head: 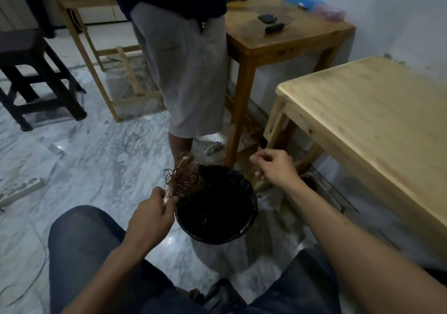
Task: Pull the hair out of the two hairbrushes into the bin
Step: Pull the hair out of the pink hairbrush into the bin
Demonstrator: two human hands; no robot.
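Note:
A round bin (249, 226) lined with a black bag stands on the floor between my knees. My left hand (152, 217) grips the handle of a hairbrush (186, 178), whose brown bristled head with dark hair loops tangled in it sits over the bin's left rim. My right hand (275, 166) hovers above the bin's far right rim, thumb and forefinger pinched together; whether any hair is between them is too fine to see. A dark object that may be the second hairbrush (274, 28) lies on the brown table behind.
A person in grey shorts (186, 71) stands just beyond the bin. A brown wooden table (290, 37) with small dark items is behind, a pale wooden table (377, 120) at right, a black stool (36, 76) at left, and a power strip (19, 190) on the marble floor.

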